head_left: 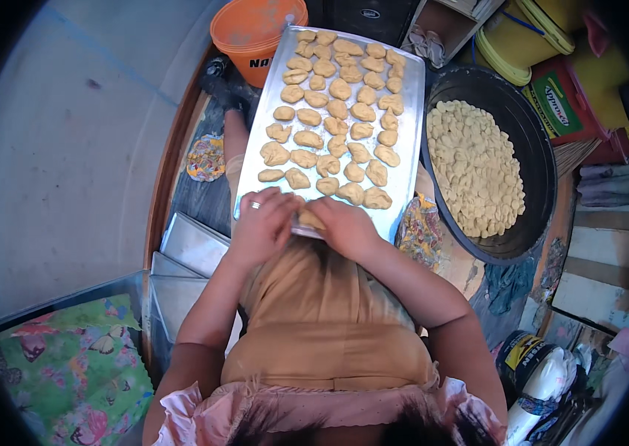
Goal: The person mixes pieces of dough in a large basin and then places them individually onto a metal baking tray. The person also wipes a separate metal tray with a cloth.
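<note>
A large metal baking tray (253,167) tilts across my lap, covered with rows of flattened, lumpy pieces of tan dough (308,139). At its near edge, my left hand (262,221), with a ring on one finger, is curled in against a piece of dough (310,219). Facing it, my right hand (345,227) has its fingers bent around the same piece. The fingertips of both hands partly hide this dough.
To the right stands a wide black basin (542,182) heaped with small dough lumps (474,171). An orange bucket (256,44) is beyond the tray's far left corner. Several metal trays (194,247) lie at my left. Yellow buckets (526,41) crowd the far right.
</note>
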A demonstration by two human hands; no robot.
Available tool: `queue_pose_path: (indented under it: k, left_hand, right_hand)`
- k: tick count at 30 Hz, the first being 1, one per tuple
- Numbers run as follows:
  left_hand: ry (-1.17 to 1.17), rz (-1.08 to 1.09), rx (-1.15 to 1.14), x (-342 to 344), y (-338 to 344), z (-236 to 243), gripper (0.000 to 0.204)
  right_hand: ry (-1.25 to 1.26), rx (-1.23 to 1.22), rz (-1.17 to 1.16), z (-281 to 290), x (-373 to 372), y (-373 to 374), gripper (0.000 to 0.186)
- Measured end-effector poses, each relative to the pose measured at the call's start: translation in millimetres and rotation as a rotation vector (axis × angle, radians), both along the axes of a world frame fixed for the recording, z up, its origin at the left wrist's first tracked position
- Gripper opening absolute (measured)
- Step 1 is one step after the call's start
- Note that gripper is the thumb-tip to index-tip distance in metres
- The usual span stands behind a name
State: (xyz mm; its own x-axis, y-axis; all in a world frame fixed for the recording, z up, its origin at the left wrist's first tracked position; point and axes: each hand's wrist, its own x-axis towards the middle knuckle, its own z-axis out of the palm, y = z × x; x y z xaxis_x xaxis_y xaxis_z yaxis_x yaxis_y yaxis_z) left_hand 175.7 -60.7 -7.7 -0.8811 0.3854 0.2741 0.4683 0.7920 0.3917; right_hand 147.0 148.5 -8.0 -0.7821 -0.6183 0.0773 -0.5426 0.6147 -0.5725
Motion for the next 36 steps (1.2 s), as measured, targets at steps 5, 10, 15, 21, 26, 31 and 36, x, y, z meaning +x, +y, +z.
queue_pose_path:
  k: [5,10,15,21,26,31,36]
  left_hand:
    - [0.065,-0.011,-0.116,-5,16,-4,0.036]
    - [0.05,0.144,-0.231,-2,24,0,0.034]
    - [0.043,0.023,-0.119,3,27,-1,0.033]
    - [0.077,-0.009,-0.136,-5,45,0,0.034]
    - [0.006,-0.166,-0.115,1,64,1,0.03]
    - [0.15,-0.204,-0.134,-6,85,-18,0.029]
    - [0.173,-0.188,-0.104,-8,89,-19,0.027]
  right_hand:
    - [0.022,0.132,-0.186,-7,4,14,0.034]
    - [-0.022,0.053,-0.2,1,8,23,0.037]
    - [0.041,0.046,-0.096,5,18,55,0.042]
    - [-0.045,0.098,-0.139,12,25,66,0.047]
    - [-0.036,-0.133,-0.154,19,35,83,0.048]
    - [0.047,-0.096,-0.224,7,35,94,0.031]
    - [0.118,-0.265,-0.273,-10,28,94,0.018]
